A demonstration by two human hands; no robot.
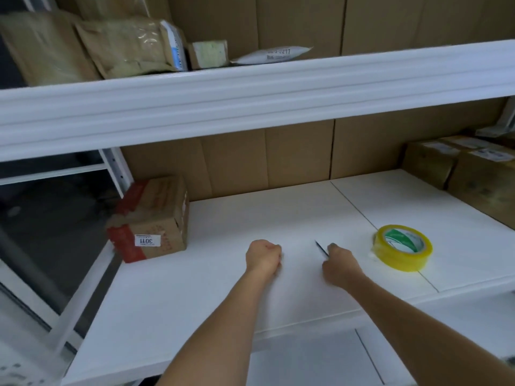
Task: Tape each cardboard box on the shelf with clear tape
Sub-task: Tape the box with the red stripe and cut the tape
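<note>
We find both hands over the bare middle of the white shelf, with no box under either. The left hand is curled into a fist and, so far as we can see, holds nothing; whether something thin is pinched inside it we cannot tell. The right hand is curled round a thin dark blade, which juts up and to the left from its fingers; we judge this to be a cutter kept ready for severing tape.

The tape roll, yellowish and clear, lies flat on the shelf just right of the right hand, apart from it, within easy reach of the cutting hand.

A small cardboard box with red tape and a white label sits at the far left of the shelf, well apart from both hands. Further boxes stand at the far right corner. Parcels rest on the upper shelf.

In our judgement no taping is under way at this moment: the hands sit between boxes, and one must be brought within reach, or the roll carried to it. The exposed blade near the left hand is a cutting risk.
</note>
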